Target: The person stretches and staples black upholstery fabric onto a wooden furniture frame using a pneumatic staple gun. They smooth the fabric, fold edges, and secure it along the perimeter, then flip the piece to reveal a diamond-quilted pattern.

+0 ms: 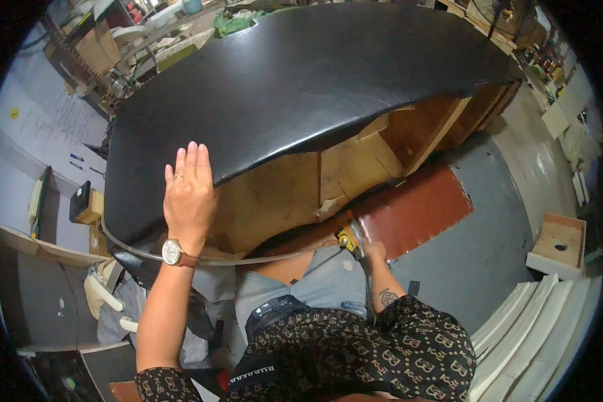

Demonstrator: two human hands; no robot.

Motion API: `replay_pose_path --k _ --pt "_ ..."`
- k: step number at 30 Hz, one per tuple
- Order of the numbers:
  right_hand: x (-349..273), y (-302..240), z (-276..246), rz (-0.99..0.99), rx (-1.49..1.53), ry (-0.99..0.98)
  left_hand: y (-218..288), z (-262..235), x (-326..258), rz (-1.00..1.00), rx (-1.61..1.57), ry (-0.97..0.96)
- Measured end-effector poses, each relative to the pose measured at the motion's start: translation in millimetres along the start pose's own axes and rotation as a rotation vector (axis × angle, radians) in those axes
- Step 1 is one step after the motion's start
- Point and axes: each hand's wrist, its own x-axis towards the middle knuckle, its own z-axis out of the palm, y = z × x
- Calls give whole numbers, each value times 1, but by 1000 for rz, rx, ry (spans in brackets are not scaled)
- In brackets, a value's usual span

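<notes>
A large black sheet of upholstery material (301, 87) lies draped over a wooden furniture frame (315, 181). My left hand (189, 194) presses flat on the sheet's near edge, fingers together, with a watch on the wrist. My right hand (372, 251) is low beside my thigh, closed on a tool with a yellow and black body (347, 239); a thin grey strip or cord (248, 260) runs from there along the frame's underside toward the left.
A reddish-brown panel (419, 208) lies on the grey floor to the right. White curved foam or board pieces (536, 328) are stacked at the lower right, with a small wooden box (559, 244) above them. Cluttered shelves and boxes (100, 47) stand at the upper left.
</notes>
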Motion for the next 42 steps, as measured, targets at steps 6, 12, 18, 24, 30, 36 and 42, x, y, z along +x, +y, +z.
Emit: replay_pose_path --k 6,12,18,24,30,36,42 --pt "68 71 93 302 770 -305 -3 4 3 57 42 88" --pt "57 30 66 296 310 -332 -3 8 2 52 106 101" --pt "45 -28 41 -14 218 -196 0 12 1 36 63 183" --pt "26 -80 13 -25 -119 -639 2 17 -1 25 74 219" --pt "-2 -51 -22 171 553 -657 3 17 -2 4 62 190" --pt "-85 6 -124 -537 1348 -785 3 22 -4 13 95 262" --pt "-172 -44 -206 -742 1774 -435 4 26 -4 -15 65 275"
